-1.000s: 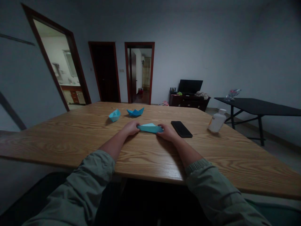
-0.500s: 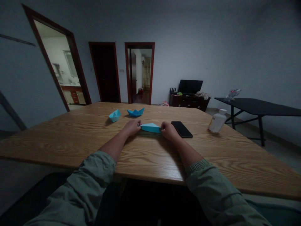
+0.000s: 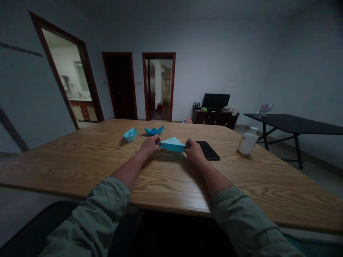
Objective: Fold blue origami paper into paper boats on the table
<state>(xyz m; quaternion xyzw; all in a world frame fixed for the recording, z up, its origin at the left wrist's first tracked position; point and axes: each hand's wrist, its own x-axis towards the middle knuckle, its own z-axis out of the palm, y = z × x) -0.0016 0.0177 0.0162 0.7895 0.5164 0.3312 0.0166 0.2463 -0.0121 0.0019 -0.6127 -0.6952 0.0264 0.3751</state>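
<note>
Left hand [image 3: 150, 145] at nine o'clock, right hand [image 3: 195, 150] at three finger-pinched the folded paper [image 3: 173, 145], seemingly shaping it, the next move needing even tension

The paper [image 3: 173, 145] is light blue and folded into a long, low shape, with a paler triangular peak at its middle, behind a broad band along the near side. It spans sideways from the left grip [image 3: 150, 145] to the right grip [image 3: 194, 151], pinched at both ends, roughly level over the counter [image 3: 166, 182], its peak pointing away from the person.
</note>
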